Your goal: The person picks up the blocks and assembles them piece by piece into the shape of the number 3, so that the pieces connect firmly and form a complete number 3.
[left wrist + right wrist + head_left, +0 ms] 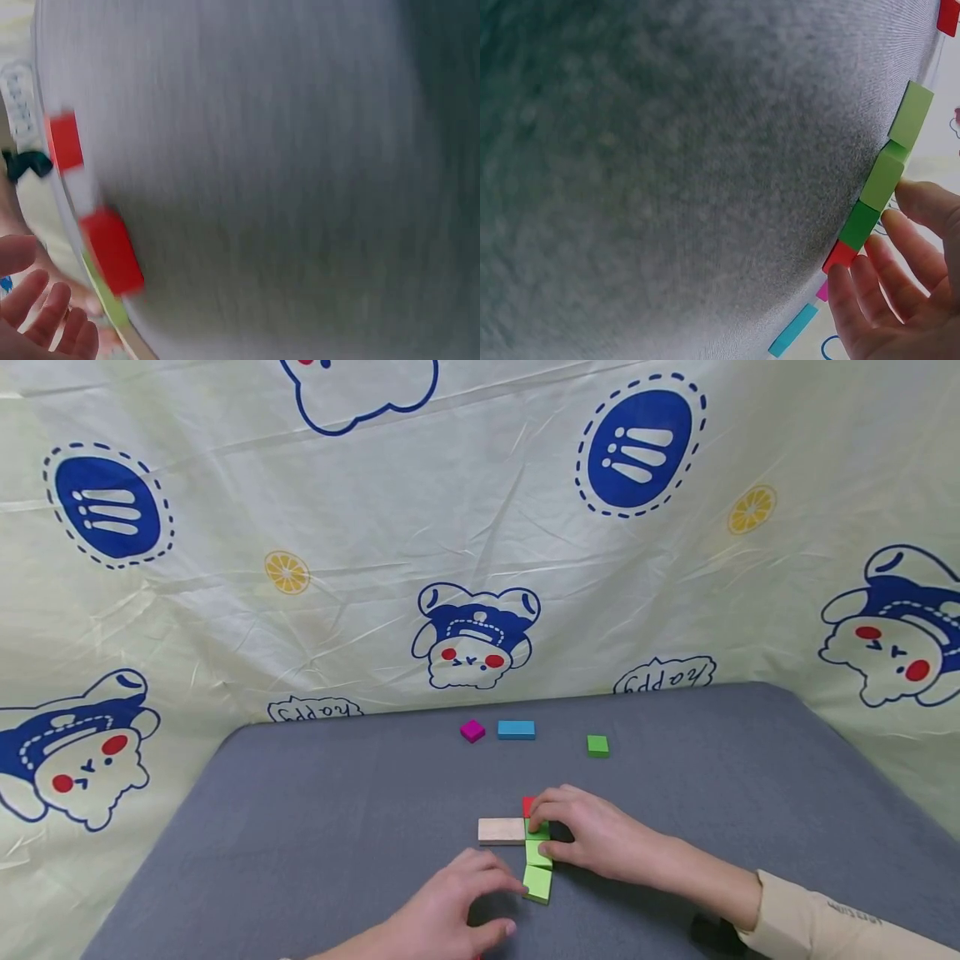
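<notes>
A column of blocks lies on the grey table: a red block (528,807) at its far end, a green block (538,832), a light green block (535,854) and a slightly turned light green block (537,883) nearest me. A pale wooden block (501,832) juts left from the green one. My right hand (600,835) rests its fingertips on the green block, its thumb touching the side of the first light green block. My left hand (457,902) has its index fingertip at the nearest block's left edge, thumb apart; it holds nothing.
Toward the back of the table lie a magenta block (472,731), a blue block (517,729) and another green block (597,746). Red blocks (112,255) show in the left wrist view. A printed cloth (360,635) hangs behind the table.
</notes>
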`<state>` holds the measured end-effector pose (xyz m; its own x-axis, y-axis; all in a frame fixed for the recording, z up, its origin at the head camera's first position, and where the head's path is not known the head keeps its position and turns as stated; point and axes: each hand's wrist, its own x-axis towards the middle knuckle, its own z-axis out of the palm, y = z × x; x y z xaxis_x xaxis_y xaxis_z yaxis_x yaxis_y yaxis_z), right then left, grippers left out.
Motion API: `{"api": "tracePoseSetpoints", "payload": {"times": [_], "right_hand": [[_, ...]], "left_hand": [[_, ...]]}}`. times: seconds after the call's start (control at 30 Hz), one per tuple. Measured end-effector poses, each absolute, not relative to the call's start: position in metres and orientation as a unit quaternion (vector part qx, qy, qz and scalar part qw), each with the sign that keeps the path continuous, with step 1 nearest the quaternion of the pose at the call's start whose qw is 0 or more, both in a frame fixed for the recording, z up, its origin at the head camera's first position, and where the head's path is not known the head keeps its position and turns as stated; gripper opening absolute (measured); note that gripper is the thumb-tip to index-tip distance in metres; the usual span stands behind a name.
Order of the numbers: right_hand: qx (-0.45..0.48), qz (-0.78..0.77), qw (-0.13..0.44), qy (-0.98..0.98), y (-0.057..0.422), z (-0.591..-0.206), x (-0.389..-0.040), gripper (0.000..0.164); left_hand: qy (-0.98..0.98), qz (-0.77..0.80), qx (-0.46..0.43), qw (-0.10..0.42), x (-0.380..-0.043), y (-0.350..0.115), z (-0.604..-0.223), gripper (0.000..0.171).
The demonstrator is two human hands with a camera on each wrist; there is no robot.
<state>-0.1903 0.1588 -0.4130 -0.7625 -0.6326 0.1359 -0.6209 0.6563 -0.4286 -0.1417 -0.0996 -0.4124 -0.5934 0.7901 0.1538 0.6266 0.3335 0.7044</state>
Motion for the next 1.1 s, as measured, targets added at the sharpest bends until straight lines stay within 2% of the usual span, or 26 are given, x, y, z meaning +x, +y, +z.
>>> {"api": "tracePoseSetpoints", "payload": {"times": [0.1,0.3,0.57,0.77,1.1], "right_hand": [[-0.347,-0.232,0.013,0.909,0.159,-0.413,-0.191,0.018],[-0.348,-0.229,0.019,0.909,0.159,-0.412,-0.191,0.017],[-0.350,-0.230,0.031,0.907,0.160,-0.411,-0.193,0.017],[-0.351,-0.231,0.037,0.907,0.160,-0.411,-0.194,0.018],[-0.346,-0.242,0.040,0.905,0.161,-0.413,-0.195,0.018]], "left_hand": [[0.784,0.368,0.489,0.109,-0.133,-0.095,-0.417,0.025],[0.751,0.333,0.569,0.026,-0.120,-0.087,-0.434,0.021],[0.760,0.338,0.546,-0.098,-0.098,-0.080,-0.461,0.011],[0.769,0.336,0.532,-0.111,-0.091,-0.078,-0.462,0.010],[0.779,0.318,0.536,-0.068,-0.095,-0.080,-0.460,0.026]]}}
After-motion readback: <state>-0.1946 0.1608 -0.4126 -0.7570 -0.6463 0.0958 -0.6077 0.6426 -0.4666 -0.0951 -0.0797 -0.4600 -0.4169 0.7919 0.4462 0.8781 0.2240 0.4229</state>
